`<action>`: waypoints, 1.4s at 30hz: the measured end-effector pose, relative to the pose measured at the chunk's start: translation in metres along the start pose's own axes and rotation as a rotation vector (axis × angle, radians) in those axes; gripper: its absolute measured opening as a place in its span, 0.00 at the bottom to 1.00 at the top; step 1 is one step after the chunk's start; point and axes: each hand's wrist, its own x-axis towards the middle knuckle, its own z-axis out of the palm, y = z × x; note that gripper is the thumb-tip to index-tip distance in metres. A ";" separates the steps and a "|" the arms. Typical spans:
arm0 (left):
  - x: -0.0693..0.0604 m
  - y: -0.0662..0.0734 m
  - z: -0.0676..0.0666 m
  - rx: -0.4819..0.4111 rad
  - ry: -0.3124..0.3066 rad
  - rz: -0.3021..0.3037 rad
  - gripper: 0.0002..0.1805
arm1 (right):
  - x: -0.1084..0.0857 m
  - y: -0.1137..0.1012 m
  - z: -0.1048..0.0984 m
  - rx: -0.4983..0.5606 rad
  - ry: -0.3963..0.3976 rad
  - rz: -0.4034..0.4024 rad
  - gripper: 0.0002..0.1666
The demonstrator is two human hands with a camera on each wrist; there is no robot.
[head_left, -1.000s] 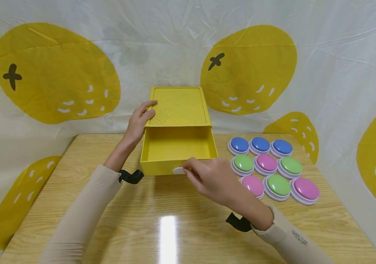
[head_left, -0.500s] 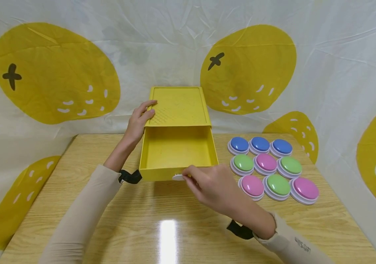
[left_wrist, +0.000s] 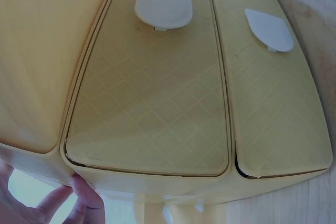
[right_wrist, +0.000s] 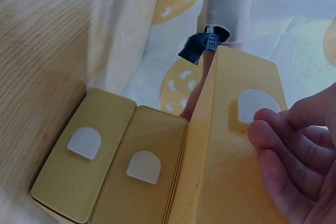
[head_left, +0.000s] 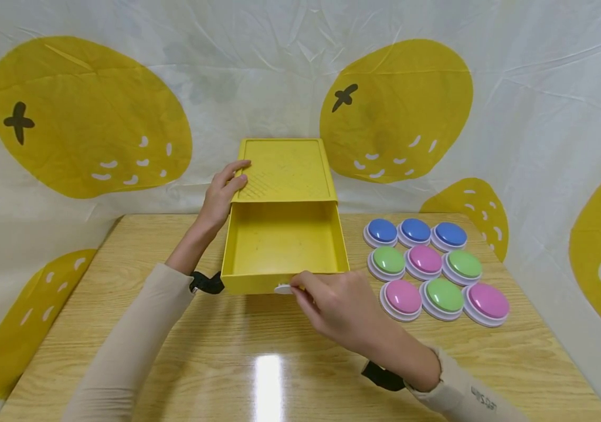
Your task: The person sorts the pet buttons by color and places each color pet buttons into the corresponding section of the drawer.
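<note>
we look down on a wood-grained table [head_left: 210, 346], with a bright streak of reflected light [head_left: 270, 387] nearer to us than the fingers of the right hand [head_left: 339, 308]. on it we see a yellow drawer unit [head_left: 287, 170], reaching from those fingers back past the fingers of the left hand [head_left: 221, 193]. right of the right fingers, we count nine round buttons [head_left: 425, 259] in three rows: blue farthest, then green, pink, green, and nearest pink, green, pink.

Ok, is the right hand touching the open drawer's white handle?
Touching. In the right wrist view, the right hand has its fingers curled against the edge of the handle.
</note>
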 end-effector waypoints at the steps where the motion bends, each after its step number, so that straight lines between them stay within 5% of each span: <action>1: 0.000 0.000 0.000 0.001 -0.001 0.001 0.27 | 0.000 0.000 0.000 0.001 -0.001 0.002 0.04; 16: -0.001 0.000 0.000 -0.007 -0.007 0.005 0.28 | 0.000 0.012 -0.029 0.160 0.067 0.035 0.07; 27: -0.001 0.000 0.001 -0.008 -0.010 0.006 0.28 | -0.002 0.065 -0.054 0.141 0.209 0.188 0.06; 33: -0.002 0.001 0.000 -0.006 -0.007 0.008 0.28 | -0.006 0.118 -0.047 0.017 0.129 0.369 0.03; 42: -0.001 0.000 0.001 -0.008 -0.017 0.017 0.28 | -0.028 0.198 -0.030 0.019 -0.104 0.716 0.20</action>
